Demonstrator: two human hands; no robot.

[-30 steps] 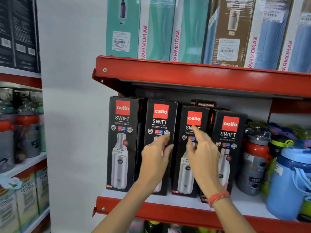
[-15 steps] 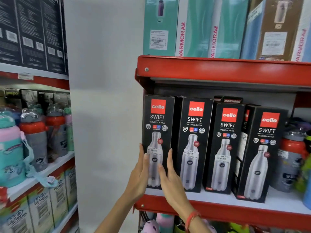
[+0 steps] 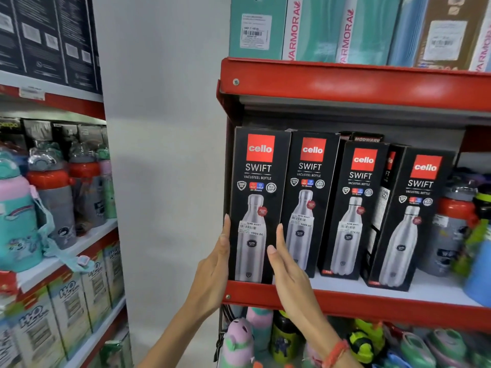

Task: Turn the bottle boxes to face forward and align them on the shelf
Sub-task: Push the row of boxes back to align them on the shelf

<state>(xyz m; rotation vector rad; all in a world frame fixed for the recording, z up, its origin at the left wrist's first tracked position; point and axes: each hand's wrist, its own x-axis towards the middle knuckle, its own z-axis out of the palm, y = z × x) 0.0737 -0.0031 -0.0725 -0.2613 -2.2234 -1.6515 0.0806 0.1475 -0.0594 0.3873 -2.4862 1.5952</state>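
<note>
leftmost bottle box upright at left end of shelf, left hand and right hand flat-fingered flanking it; likely stiff card, tall, tippy, so press low on the sides.

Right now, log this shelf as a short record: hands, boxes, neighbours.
left hand: fingers straight, flat against the left side of the leftmost Cello Swift box
right hand: fingers straight, at that box's right edge
row: four boxes on the red shelf, leftmost, second box, third box, fourth box
facing: all four show printed fronts
behind row: Modware box, only its top visible
right of row: red-capped grey bottle
</note>
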